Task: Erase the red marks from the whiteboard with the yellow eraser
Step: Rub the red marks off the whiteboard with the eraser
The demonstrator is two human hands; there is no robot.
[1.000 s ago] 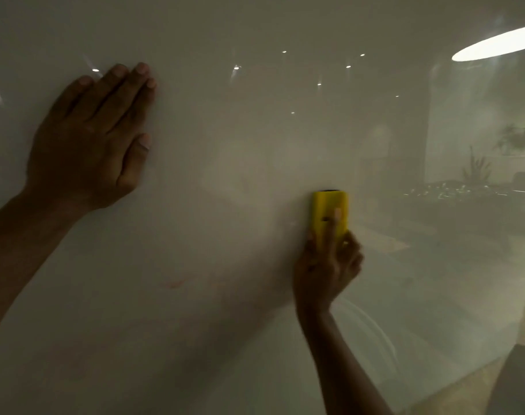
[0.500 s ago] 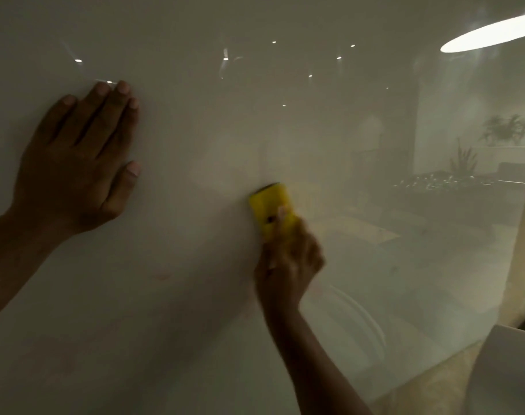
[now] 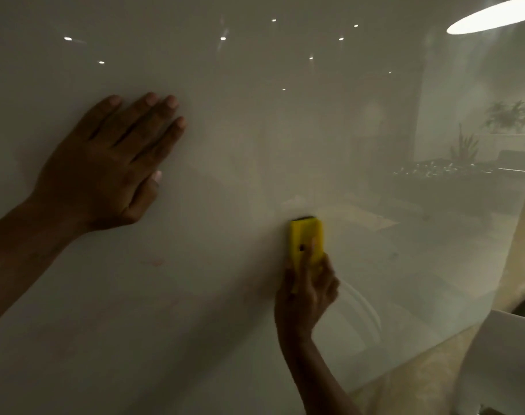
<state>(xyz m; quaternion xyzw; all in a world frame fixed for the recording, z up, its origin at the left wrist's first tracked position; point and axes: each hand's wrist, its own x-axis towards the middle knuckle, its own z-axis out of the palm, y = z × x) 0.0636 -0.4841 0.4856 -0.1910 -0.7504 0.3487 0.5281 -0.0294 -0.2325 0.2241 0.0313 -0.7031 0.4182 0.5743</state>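
The glossy whiteboard (image 3: 255, 130) fills nearly the whole view. My right hand (image 3: 307, 295) grips the yellow eraser (image 3: 306, 238) from below and presses it upright against the board, right of centre. A faint red smudge (image 3: 155, 262) lies on the board to the left of the eraser, below my left hand. My left hand (image 3: 111, 169) rests flat on the board at the left, fingers together and pointing up to the right, holding nothing.
The board's right edge (image 3: 518, 235) curves down to its lower corner, with a pale wall beyond it. A white object (image 3: 500, 363) sits at the bottom right corner. Ceiling lights and a room with plants are reflected in the board.
The eraser swept left and tilted, then came back right and upright, lower on the board. The view shifted, so my left hand sits further right and lower in frame.
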